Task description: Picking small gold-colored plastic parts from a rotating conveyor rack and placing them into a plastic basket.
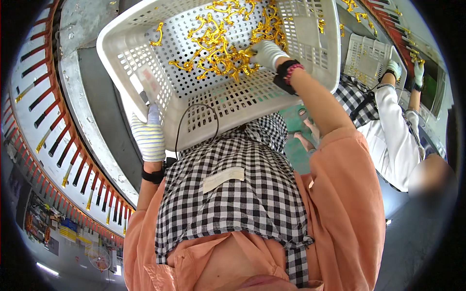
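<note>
A large off-white plastic crate [310, 58] with a perforated floor and slotted walls stands tilted in front of me. Shiny golden branched metal pieces [213, 48] lie in a loose heap inside it. My right hand [269, 54], in a pale glove, reaches over the near wall into the heap. Its fingers curl down among the pieces; whether one is gripped is hidden. At the crate's left near corner, my left hand [148, 136] in a striped glove is closed on the rim. A pale label [148, 82] shows on the inner wall above it.
On the left, a curved conveyor [73, 87] carries a row of dark and gold-tipped rods [63, 150]. To the right, a co-worker's gloved hands [418, 72] are near a smaller white crate [366, 60] and a red rack [388, 24]. A fan [99, 259] stands at lower left.
</note>
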`<state>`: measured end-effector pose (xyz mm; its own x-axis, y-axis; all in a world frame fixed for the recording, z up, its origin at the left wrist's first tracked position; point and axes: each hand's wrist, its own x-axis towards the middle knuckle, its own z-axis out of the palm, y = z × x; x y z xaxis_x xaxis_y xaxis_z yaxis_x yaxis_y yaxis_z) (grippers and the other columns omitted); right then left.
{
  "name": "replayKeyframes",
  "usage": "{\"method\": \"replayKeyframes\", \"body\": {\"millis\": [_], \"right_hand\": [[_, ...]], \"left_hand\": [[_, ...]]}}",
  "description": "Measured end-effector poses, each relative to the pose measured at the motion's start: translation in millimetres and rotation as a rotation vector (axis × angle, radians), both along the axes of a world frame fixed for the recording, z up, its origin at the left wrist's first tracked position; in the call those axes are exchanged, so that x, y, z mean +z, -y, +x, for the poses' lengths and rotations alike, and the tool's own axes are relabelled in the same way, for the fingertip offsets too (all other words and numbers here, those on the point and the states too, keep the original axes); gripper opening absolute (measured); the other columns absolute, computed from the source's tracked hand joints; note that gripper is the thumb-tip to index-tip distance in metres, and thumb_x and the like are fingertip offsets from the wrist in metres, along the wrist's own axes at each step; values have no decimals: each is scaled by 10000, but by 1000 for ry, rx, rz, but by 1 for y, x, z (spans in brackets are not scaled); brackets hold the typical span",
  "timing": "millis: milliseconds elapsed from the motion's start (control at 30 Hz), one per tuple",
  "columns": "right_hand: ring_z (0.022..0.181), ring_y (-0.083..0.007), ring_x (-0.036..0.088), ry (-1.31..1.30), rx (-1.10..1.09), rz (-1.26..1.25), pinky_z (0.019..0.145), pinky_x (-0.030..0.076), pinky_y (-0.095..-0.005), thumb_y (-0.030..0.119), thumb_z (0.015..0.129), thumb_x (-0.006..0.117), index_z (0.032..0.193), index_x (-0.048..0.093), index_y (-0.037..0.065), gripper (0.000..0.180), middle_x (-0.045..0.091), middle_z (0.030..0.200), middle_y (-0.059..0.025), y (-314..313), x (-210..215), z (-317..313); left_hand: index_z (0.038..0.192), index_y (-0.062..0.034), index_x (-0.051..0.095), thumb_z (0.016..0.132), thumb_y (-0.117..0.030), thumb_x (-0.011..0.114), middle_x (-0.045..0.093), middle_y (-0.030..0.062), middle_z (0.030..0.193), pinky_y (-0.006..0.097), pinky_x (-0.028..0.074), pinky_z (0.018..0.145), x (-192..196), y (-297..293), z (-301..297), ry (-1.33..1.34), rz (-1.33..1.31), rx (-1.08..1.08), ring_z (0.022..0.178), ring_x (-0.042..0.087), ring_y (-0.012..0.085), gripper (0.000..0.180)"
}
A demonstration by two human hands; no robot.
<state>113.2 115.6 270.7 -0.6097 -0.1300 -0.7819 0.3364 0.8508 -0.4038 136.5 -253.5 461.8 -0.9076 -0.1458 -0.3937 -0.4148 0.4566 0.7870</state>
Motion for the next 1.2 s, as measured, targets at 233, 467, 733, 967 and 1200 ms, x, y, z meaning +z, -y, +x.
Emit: {"method": "replayKeyframes", "body": {"millis": [233, 467, 733, 967, 1200], "right_hand": [[1098, -482, 652, -237, -138, 175, 949, 538, -509, 280, 951, 598, 1326, 599, 11, 462, 691, 1171, -292, -109, -38, 23], [1084, -454, 663, -316, 44, 214, 926, 546, -515, 223, 921, 636, 1328, 619, 85, 430, 708, 1152, -252, -95, -9, 22], [878, -363, 717, -323, -78, 166, 795, 576, -451, 337, 925, 691, 1159, 712, 116, 322, 743, 1034, -178, -82, 37, 31], [943, -181, 689, -890, -1110, -210, 844, 568, -348, 236, 980, 723, 1249, 668, 39, 337, 722, 1068, -63, -205, 171, 32], [824, -240, 682, -105, -1657, -432, 798, 588, -341, 195, 932, 783, 1150, 670, 79, 272, 705, 982, -85, -406, 20, 120]], "left_hand": [[1369, 59, 597, 1005, -112, 635, 683, 81, 1197, 274, 511, 903, 6, -9, -4, -36, -2, -21, 1009, 617, 128, 404], [1360, 56, 599, 1004, -92, 628, 681, 75, 1206, 274, 511, 899, 9, -3, -1, 5, -79, 9, 1011, 621, 127, 386], [1324, 69, 578, 986, -89, 647, 697, 117, 1167, 309, 517, 890, 3, 3, 0, -44, 3, -2, 985, 628, 163, 380], [1358, 52, 578, 986, -69, 636, 690, 79, 1187, 285, 502, 924, -3, 19, 6, -9, 50, 86, 1035, 617, 134, 396], [1230, 32, 655, 991, -137, 663, 704, 31, 1030, 263, 502, 807, -20, 50, -2, 66, 44, 85, 895, 601, 91, 293]]}}
